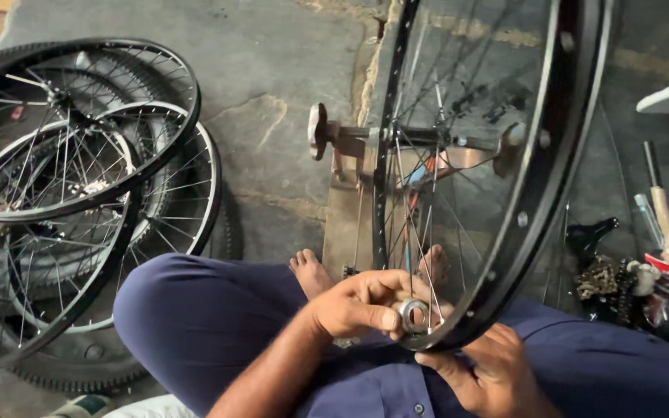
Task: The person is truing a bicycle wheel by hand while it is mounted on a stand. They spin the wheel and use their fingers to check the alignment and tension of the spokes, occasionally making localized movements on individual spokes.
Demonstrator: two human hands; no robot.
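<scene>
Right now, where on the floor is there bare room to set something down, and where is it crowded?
Bare concrete floor lies between the stacked wheels and the truing stand. The right edge is crowded with tools and a chain. The left hand and right hand work at the black rim.

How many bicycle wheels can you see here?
4 at least: one wheel upright on the stand, held by both hands, and three in the pile lying on the floor at left. More may be hidden underneath.
</scene>
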